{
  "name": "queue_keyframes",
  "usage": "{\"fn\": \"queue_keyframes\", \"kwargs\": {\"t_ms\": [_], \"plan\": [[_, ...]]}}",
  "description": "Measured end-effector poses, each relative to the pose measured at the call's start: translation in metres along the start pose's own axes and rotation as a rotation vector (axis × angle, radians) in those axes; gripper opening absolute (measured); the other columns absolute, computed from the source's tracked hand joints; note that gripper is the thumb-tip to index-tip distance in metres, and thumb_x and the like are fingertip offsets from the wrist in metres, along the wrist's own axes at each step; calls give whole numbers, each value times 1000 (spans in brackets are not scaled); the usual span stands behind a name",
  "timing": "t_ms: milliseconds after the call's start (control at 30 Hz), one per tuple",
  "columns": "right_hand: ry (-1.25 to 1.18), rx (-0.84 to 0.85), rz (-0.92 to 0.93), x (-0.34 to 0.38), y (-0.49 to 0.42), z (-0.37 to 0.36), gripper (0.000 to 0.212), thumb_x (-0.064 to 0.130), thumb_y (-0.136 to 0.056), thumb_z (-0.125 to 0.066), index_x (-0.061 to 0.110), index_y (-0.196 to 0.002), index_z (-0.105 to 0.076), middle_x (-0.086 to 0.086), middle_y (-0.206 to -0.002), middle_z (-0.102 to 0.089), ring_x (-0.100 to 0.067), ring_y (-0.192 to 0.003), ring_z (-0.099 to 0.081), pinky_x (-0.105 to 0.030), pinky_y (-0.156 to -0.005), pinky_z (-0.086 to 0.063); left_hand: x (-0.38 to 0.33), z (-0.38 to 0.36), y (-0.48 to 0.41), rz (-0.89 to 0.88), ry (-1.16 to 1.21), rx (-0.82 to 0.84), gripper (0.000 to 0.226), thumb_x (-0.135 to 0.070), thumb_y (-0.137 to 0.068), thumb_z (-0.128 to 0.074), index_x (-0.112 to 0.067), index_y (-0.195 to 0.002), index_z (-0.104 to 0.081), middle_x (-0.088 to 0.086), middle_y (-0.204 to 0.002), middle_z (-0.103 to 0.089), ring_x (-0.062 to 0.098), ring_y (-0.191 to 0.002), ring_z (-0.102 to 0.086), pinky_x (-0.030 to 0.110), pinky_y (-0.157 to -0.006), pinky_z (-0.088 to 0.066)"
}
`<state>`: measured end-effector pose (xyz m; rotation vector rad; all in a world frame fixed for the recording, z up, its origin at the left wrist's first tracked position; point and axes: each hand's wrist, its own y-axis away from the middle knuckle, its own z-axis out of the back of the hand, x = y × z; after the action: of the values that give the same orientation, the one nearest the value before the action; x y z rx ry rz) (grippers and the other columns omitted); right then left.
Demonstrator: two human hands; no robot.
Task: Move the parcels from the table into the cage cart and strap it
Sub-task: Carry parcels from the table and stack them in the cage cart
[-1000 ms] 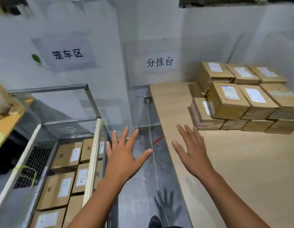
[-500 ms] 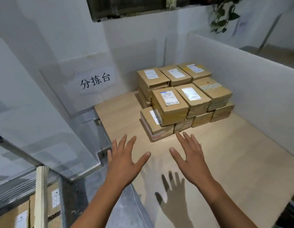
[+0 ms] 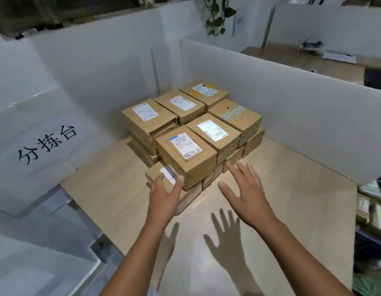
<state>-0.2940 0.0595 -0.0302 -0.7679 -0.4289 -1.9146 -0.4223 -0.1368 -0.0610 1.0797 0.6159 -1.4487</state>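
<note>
Brown cardboard parcels (image 3: 191, 129) are stacked in two layers on the pale wooden tabletop (image 3: 292, 199), just beyond both grips, toward the far corner formed by white partitions (image 3: 281, 90).

The left grip (image 3: 164, 195) is released, with nothing grasped and the fingers straight and slightly spread. Its fingertips (image 3: 159, 178) are placed over the near edge of a low parcel (image 3: 155, 170), which juts out from the bottom layer and carries a white label. Whether the cardboard is actually touched cannot be told. Directly beyond this grip, and a little to its right, a top parcel (image 3: 185, 154) with a barcode label is seen, resting partly on the low parcel.

The right grip (image 3: 247, 195) is also released: the palm is turned down, the fingers are fanned wide and nothing is held. It is poised above the bare tabletop, its fingertips close to the bottom layer at the stack's near right side. Contact there cannot be judged.

Beyond the right grip, a striped parcel (image 3: 236, 116) wrapped in banded tape is set on the upper layer, and three more labelled parcels are ranged behind it.

Shadows (image 3: 226, 236) of both grips are cast on the tabletop nearer than the grips themselves. Well to the left of the left grip, a sign (image 3: 46, 144) with black characters is fixed to the white wall. Far beyond the right grip, a plant (image 3: 217, 16) is hung above the partitions.
</note>
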Motion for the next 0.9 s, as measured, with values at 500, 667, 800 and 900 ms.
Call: {"fn": "queue_keyframes", "kwargs": {"t_ms": [500,667,800,900], "plan": [[74,1,-222,20,-87,-51,81,84,-86,-38,52,-159,-22,19,-170,-13,-5,-158,7,-38,-124,-6,-6,-65,-123,320,367,83,119,-57,-85,-80,-37,-165,5,4,-171,-23,29,-151,-34,42,-115,-35],[105,3,-239,7,-110,-56,91,87,-81,-40,49,-161,-18,12,-173,-11,-14,-159,6,-43,-125,-6,17,-65,-109,220,452,133,111,-46,-89,-79,-45,-164,3,-19,-141,-30,7,-127,-36,30,-100,-34],[110,87,-259,-1,-123,-61,93,80,-87,-49,41,-164,-14,3,-174,-8,-23,-160,3,-51,-127,-6,23,-59,-97,217,417,153,109,-54,-88,-78,-50,-162,1,-12,-166,-25,20,-149,-33,37,-107,-35],[39,149,-244,-2,-117,-63,91,80,-85,-56,49,-161,-17,3,-174,-7,-24,-160,7,-56,-127,-5,24,-49,-84,199,476,125,107,-63,-76,-79,-60,-157,-9,-12,-166,-35,20,-147,-41,42,-115,-37]]}}
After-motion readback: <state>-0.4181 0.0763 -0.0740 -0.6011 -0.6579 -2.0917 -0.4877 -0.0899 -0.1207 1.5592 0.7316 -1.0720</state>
